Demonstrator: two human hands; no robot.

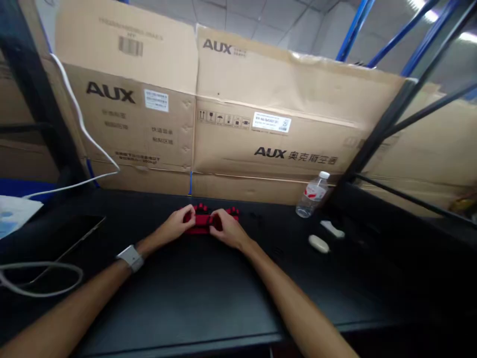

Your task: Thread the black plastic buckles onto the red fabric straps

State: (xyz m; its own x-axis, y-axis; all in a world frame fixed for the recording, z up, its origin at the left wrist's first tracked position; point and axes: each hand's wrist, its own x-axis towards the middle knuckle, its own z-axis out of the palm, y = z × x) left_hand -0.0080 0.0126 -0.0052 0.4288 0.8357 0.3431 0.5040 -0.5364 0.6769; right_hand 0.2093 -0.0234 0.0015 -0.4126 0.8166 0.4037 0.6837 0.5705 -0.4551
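Note:
A red-and-black object point(202, 219) lies on the black table towards the back; its exact kind is too small and blurred to tell. It has flat red bands and small red-and-black bumps along its far side. My left hand point(179, 222), below a wrist with a grey-banded watch point(130, 258), has thumb and fingers curled together at its left end. At its right part, my right hand point(229, 229) is curled with thumb and fingertips close together over a dark piece; what exactly they pinch is hidden.
Behind the black table point(179, 298) stand cardboard panels point(231, 134). To the right are a plastic water bottle point(312, 195), a white oval item point(318, 244) and a white elongated item point(332, 229). On the left lie a dark flat device point(70, 236), a white cable point(80, 271) and a white packet point(17, 214).

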